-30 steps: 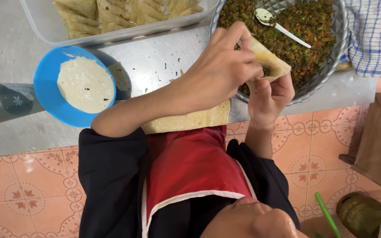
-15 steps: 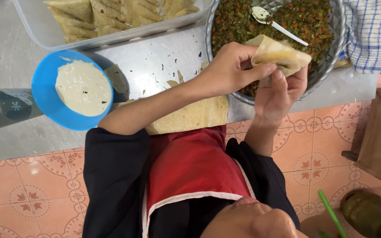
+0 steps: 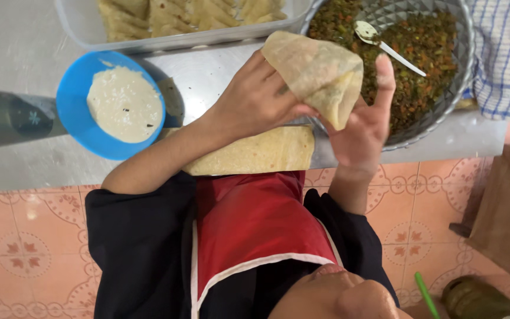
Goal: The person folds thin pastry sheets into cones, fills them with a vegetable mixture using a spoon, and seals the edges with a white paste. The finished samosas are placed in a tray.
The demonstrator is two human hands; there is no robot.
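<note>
A person in a red apron over dark sleeves shapes a thin pastry sheet [image 3: 317,71] into a cone above a steel counter [image 3: 25,159], both hands raised over the near rim of a metal bowl of chopped vegetable filling [image 3: 426,53]. The left hand [image 3: 255,103] pinches the sheet from the side, fingers curled close and thumb pressed into the fold, so it is clamped on the wrapper. The right hand [image 3: 361,121] cradles the cone from below, its fingers spread fairly wide and upright, the palm and thumb bearing against the pastry's pointed end. The work appears to be at the folding stage: the pocket looks formed, but whether it holds any filling cannot be seen from this angle. The next move would seem to call for a steady hold on the overlap so the cone does not spring open, and a free hand for the spoon [image 3: 385,44] lying in the filling. A blue bowl of pale paste [image 3: 110,103] stands well to the left on the counter. A stack of flat sheets [image 3: 255,153] lies at the counter's edge just below the hands, and a clear tray of folded pastries [image 3: 178,18] sits beyond, with a checked cloth [image 3: 506,53] at far right.
</note>
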